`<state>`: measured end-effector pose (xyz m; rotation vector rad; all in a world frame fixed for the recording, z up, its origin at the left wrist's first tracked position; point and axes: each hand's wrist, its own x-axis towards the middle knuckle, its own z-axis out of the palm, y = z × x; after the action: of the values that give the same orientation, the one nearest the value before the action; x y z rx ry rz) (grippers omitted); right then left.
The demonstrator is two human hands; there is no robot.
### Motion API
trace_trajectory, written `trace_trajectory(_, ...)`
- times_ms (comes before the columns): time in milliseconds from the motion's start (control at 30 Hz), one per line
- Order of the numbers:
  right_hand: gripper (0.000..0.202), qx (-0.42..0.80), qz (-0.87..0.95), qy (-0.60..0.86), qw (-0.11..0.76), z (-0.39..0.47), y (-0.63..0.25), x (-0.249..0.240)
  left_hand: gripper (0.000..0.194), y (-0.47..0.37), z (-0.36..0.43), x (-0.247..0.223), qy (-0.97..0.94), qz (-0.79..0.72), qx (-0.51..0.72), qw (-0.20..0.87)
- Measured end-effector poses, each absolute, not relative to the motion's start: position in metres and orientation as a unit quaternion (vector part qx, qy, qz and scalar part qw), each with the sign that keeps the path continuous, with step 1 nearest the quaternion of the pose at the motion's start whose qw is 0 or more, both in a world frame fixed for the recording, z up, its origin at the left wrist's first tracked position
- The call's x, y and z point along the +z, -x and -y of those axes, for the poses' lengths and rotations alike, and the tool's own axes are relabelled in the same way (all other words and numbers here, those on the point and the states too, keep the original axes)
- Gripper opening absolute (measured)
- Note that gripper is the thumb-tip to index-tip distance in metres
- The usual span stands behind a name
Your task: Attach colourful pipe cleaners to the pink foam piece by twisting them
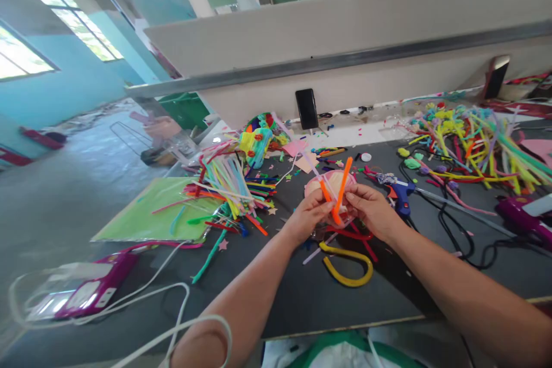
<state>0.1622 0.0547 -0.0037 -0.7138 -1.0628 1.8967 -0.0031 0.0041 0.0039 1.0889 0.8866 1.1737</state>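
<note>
An orange pipe cleaner [344, 187], bent into a V, stands upright between my hands with its fold at the bottom. My left hand [309, 215] pinches its left side near the fold. The fingers of my right hand [371, 210] are closed on its right side. Just behind lies a round pink-rimmed thing [308, 187], partly covered by my fingers. Below my hands, a red pipe cleaner [366, 236] and a lilac one [311, 256] rest on the dark table. Nearer to me is a yellow pipe cleaner [360, 283] curved into a hook.
A blue glue gun [404, 198] with black cords lies right of my hand. Pipe cleaner piles spread at left [228, 181] and right [474, 138]. A phone [306, 109] leans on the partition. Purple devices [97, 287] sit at both sides; a white cable loops by my left arm.
</note>
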Motion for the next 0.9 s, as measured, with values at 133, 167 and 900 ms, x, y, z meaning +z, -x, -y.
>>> trace_trajectory(133, 0.034, 0.799, 0.405, 0.249, 0.370, -0.051, -0.162, -0.003, 0.032, -0.001, 0.001, 0.009, -0.516, -0.429, 0.419, 0.611)
trace_trajectory(167, 0.034, 0.805, 0.402, 0.241, 0.365, -0.050, -0.162, -0.003, 0.030, -0.002, 0.002, 0.010, -0.526, -0.443, 0.401, 0.605)
trace_trajectory(900, 0.028, 0.765, 0.458, 0.237, 0.385, -0.066, -0.170, -0.011, 0.033, -0.014, 0.000, -0.003, -0.462, -0.443, 0.461, 0.615)
